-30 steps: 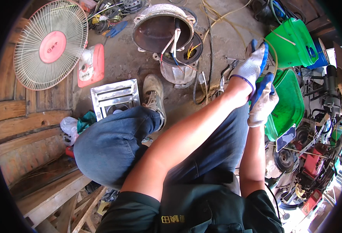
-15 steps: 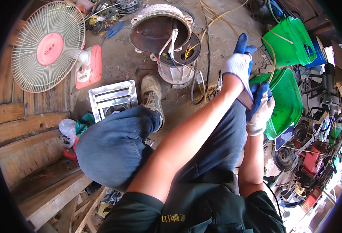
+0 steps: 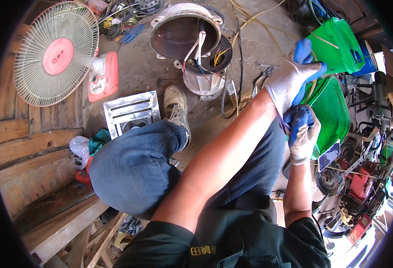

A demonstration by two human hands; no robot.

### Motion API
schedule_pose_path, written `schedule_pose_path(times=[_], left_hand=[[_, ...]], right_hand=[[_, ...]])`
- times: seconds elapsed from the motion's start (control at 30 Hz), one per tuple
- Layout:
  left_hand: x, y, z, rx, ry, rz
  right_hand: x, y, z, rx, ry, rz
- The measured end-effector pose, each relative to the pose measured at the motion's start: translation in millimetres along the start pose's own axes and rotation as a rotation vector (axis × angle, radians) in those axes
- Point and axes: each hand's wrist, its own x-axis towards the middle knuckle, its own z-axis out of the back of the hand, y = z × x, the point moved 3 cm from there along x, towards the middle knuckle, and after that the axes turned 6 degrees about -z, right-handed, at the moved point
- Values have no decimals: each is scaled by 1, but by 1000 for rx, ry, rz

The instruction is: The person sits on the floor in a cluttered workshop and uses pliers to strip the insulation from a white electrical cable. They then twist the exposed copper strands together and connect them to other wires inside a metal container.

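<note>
My left hand (image 3: 290, 80) wears a white work glove with a blue coated palm. Its fingers are apart, pointing away from me, and it holds nothing. Just below it, my right hand (image 3: 304, 134), in a matching glove, is closed with its fingers pinching the cuff of the left glove (image 3: 280, 105) at the wrist. Both hands are above my right thigh, beside a green plastic lid or tray (image 3: 332, 111). Beyond them stands a green bucket (image 3: 334, 47). Some of the left fingers are blurred.
Ahead stands an open round metal motor housing (image 3: 185, 33) with loose wires (image 3: 199, 47). A pink fan (image 3: 58, 56) and a slotted silver panel (image 3: 131, 114) are at left. Pliers-like tools (image 3: 262, 78) lie on the floor. Tangled parts and a red machine (image 3: 361, 183) fill the right.
My left hand has shifted right and turned, its thumb now apart from the fingers. My right hand has moved slightly right and down, still at the left glove's cuff.
</note>
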Motion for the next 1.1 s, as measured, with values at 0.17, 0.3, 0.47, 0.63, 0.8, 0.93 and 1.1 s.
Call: schedule_pose_path(times=[0.17,0.3,0.47,0.63,0.8,0.93,1.1], left_hand=[[-7,-31,3,402,-169,-196],[-2,-22,23,1493,420,-739],[-20,-129,-16,1289,314,349],[-53,-232,16,2112,767,231],[-83,-221,54,2529,985,159],[-83,-207,65,2724,976,94],[-70,-205,66,2713,954,348]], right_hand=[[-2,3,-11,93,138,39],[-3,5,-27,267,181,-54],[30,-6,-54,984,179,-84],[74,-20,-91,257,52,-202],[83,-11,-130,-309,109,17],[91,-14,-141,-436,60,54],[92,-10,-152,-346,102,0]])
